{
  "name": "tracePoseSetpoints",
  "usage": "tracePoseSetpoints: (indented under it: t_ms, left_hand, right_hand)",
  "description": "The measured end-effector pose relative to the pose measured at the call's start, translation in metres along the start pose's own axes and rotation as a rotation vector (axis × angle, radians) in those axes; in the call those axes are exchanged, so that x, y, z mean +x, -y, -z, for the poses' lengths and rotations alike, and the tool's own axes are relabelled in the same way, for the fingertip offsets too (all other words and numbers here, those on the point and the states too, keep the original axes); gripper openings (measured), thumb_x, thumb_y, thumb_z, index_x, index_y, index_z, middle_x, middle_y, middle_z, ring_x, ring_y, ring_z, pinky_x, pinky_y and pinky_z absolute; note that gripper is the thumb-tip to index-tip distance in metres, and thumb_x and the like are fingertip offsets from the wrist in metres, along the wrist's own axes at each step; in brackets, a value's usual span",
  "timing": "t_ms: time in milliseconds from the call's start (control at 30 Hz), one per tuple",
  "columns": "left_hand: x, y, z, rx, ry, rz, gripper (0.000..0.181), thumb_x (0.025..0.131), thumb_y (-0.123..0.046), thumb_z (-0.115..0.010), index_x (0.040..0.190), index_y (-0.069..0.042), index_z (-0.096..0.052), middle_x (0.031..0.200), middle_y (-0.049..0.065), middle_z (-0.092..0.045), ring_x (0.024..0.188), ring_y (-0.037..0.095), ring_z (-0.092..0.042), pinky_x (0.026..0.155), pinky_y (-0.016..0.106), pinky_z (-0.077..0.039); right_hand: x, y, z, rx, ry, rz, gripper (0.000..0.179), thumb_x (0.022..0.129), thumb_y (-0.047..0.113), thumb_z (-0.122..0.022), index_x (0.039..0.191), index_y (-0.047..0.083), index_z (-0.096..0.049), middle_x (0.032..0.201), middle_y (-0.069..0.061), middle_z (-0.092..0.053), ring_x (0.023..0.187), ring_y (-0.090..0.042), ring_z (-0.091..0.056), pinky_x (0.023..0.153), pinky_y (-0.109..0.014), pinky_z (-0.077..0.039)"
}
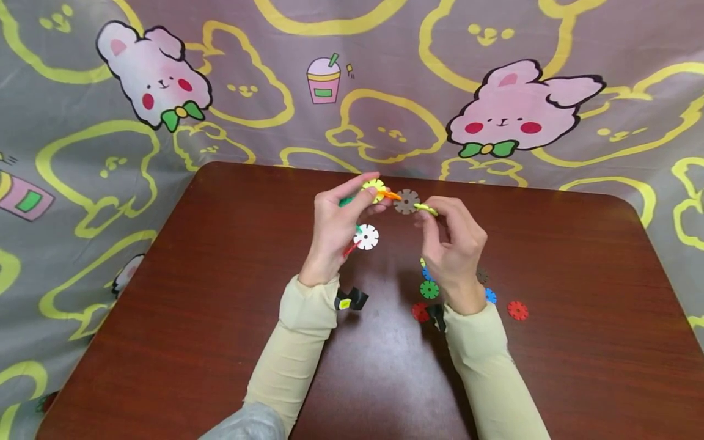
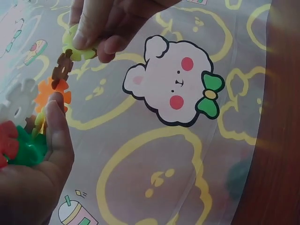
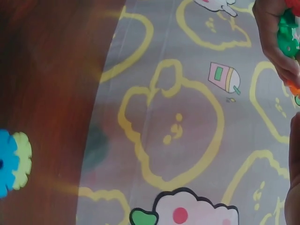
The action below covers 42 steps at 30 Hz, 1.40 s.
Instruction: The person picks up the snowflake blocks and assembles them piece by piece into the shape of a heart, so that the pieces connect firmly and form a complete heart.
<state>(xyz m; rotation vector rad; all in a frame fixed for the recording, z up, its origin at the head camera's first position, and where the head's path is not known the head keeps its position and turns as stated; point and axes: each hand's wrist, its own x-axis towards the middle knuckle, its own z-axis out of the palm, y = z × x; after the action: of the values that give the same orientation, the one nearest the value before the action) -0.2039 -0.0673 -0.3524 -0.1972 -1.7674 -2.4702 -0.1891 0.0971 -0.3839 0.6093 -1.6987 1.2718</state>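
Observation:
Over the far part of the table my left hand (image 1: 334,223) grips a joined cluster of notched plastic snowflake discs. A yellow disc (image 1: 374,189) lies under its thumb, and an orange disc (image 1: 392,195) leads from there to a grey-brown disc (image 1: 407,201). Below hang a white disc (image 1: 366,237) and a red disc (image 1: 350,249); a green disc (image 2: 30,149) is partly hidden by the palm. My right hand (image 1: 459,241) pinches a yellow-green disc (image 2: 82,52) between thumb and fingers, its edge meeting the grey-brown disc's edge.
Loose discs lie on the brown table (image 1: 209,293) around the right forearm: a green disc (image 1: 429,289), a red disc (image 1: 517,310), a blue disc (image 1: 491,296) and others partly hidden. A patterned cloth (image 1: 385,73) hangs behind the table's far edge.

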Motion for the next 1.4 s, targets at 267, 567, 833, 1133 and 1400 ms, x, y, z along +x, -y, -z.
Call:
tracePoseSetpoints:
  t_ms: [267,567,833,1133,1400]
  left_hand:
    - [0.001,-0.001,0.001,0.016,-0.009,-0.035,0.027,0.088,0.003,-0.063,0.114,0.009,-0.066,0.091,0.018,-0.069,0.070,0.022,-0.072,0.080,0.041,-0.059]
    - [0.000,-0.002,0.004,0.035,-0.006,-0.015,0.027,0.089,0.000,-0.064,0.115,0.006,-0.067,0.092,0.017,-0.070,0.069,0.019,-0.073,0.080,0.042,-0.059]
    - [0.000,-0.011,0.006,-0.045,-0.024,0.004,0.028,0.088,0.001,-0.065,0.115,0.008,-0.066,0.087,0.014,-0.071,0.072,0.023,-0.073,0.079,0.041,-0.060]
    - [-0.004,-0.018,0.005,-0.048,0.017,-0.003,0.029,0.089,-0.002,-0.065,0.116,0.007,-0.065,0.093,0.015,-0.071,0.071,0.021,-0.074,0.080,0.041,-0.059]
    - [-0.003,-0.017,0.006,-0.062,0.038,0.012,0.029,0.090,-0.001,-0.063,0.118,0.009,-0.064,0.094,0.014,-0.069,0.073,0.021,-0.074,0.078,0.039,-0.060]
  right_hand:
    - [0.001,0.001,0.000,-0.024,0.037,0.004,0.011,0.089,0.002,-0.064,0.084,-0.008,-0.066,0.080,-0.017,-0.065,0.064,-0.018,-0.058,0.066,-0.017,-0.048]
    - [-0.003,0.001,-0.002,-0.015,0.035,-0.026,0.006,0.086,-0.003,-0.065,0.083,-0.008,-0.065,0.080,-0.017,-0.066,0.063,-0.018,-0.059,0.064,-0.015,-0.048]
    - [0.002,0.005,0.001,0.074,-0.009,-0.089,0.010,0.082,-0.002,-0.067,0.083,-0.012,-0.065,0.079,-0.020,-0.065,0.066,-0.012,-0.062,0.065,-0.017,-0.052]
    - [0.010,0.018,0.010,0.237,0.065,-0.194,0.012,0.085,-0.008,-0.063,0.093,-0.016,-0.059,0.084,-0.026,-0.065,0.071,-0.009,-0.070,0.064,-0.021,-0.058]
    - [0.012,0.014,0.014,0.241,0.154,-0.219,0.020,0.083,-0.011,-0.063,0.103,-0.012,-0.065,0.086,-0.019,-0.062,0.070,-0.010,-0.068,0.064,-0.020,-0.057]
